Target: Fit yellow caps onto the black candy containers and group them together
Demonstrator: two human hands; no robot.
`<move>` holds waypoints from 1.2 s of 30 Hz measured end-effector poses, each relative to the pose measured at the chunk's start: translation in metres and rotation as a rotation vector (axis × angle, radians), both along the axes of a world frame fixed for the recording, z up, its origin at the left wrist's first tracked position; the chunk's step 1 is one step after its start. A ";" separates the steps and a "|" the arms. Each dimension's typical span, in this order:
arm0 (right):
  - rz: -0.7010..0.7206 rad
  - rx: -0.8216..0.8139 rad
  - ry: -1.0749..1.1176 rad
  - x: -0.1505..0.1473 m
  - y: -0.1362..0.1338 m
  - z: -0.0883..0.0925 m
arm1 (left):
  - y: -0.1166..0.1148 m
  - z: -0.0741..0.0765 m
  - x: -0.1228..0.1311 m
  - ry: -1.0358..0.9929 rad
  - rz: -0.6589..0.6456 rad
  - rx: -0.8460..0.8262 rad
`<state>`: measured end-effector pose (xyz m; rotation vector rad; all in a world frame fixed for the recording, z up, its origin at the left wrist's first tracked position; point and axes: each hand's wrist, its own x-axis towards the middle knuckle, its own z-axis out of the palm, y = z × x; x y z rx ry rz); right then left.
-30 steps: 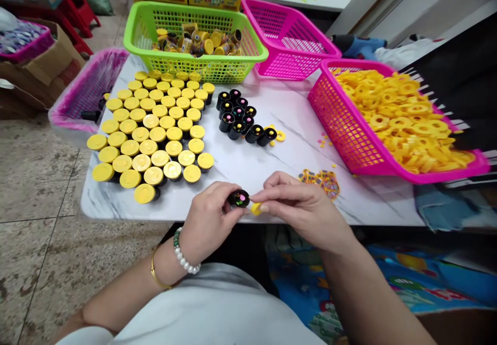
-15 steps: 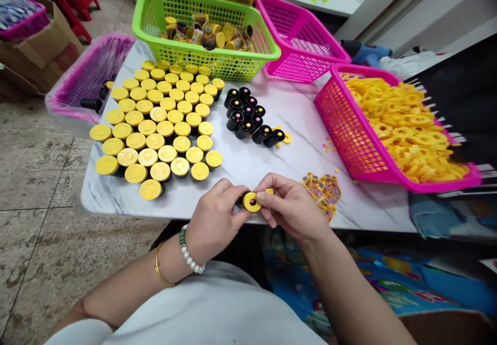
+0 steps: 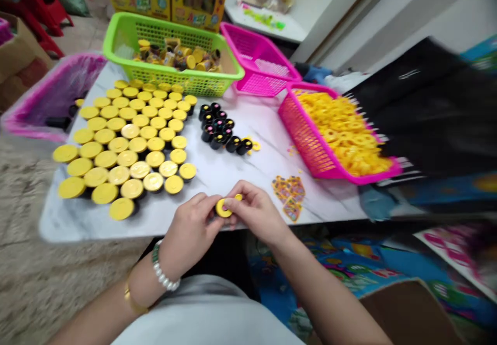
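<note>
Near the table's front edge, my left hand [image 3: 192, 228] grips a small black cup, mostly hidden by the fingers. A yellow ring [image 3: 222, 208] sits at the cup's mouth, and my right hand [image 3: 256, 211] pinches its right side, with a second yellow piece [image 3: 238, 197] showing above the fingers. Many black cups with yellow lids [image 3: 139, 144] stand in rows on the left. Several uncapped black cups [image 3: 218, 140] with pink or yellow bits inside form a group beyond my hands. Small printed packets [image 3: 292, 207] lie right of my right hand.
A pink basket [image 3: 310, 148] of yellow rings stands at the right. Behind are a green basket [image 3: 174, 83] with wrapped cups and another pink basket [image 3: 260, 83]. A lined pink bin [image 3: 23, 122] is left of the white table [image 3: 58, 228]. Black fabric [image 3: 411, 112] lies far right.
The camera view has turned, so the table and baskets appear shifted left. Both hands stay together at the cup, and my right thumb now covers more of the yellow ring.
</note>
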<state>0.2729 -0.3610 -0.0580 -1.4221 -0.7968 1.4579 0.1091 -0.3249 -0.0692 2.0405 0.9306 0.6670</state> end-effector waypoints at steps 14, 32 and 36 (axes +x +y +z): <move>0.022 0.000 -0.113 -0.003 -0.001 -0.004 | 0.017 0.001 0.004 -0.057 -0.144 -0.366; 0.092 -0.027 0.266 0.024 0.004 -0.006 | -0.007 -0.008 0.004 -0.083 0.088 0.129; 0.380 -0.147 0.138 0.025 0.018 0.011 | -0.005 0.001 0.003 -0.076 0.050 0.058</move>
